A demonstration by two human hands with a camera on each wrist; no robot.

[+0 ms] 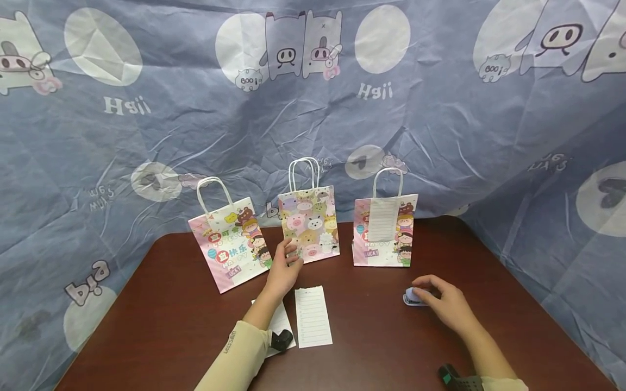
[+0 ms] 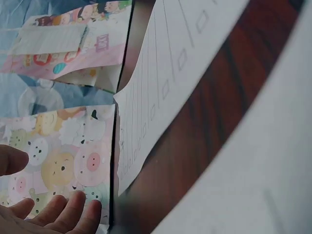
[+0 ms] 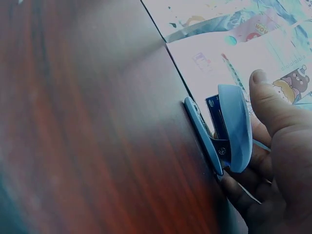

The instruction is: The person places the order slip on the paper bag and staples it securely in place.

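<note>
At the lower left of the middle paper gift bag (image 1: 309, 225), printed with animal faces, is my left hand (image 1: 285, 267). Its fingers are loosely bent in front of the bag in the left wrist view, holding nothing; whether they touch it I cannot tell. My right hand (image 1: 447, 304) is beside a small pale blue stapler (image 3: 234, 129) that rests on the table. The thumb (image 3: 268, 95) is extended apart from the stapler's upper arm, and the other fingers are partly hidden behind it. Against the front of the right gift bag (image 1: 364, 255) is a lined paper sheet (image 1: 383, 220).
A tilted gift bag (image 1: 230, 244) with cartoon figures leans at the left. One lined sheet (image 1: 313, 316) lies on the brown table (image 1: 371, 336); another sheet (image 1: 281, 323) is partly under my left forearm. A blue patterned cloth (image 1: 313, 119) hangs behind the bags.
</note>
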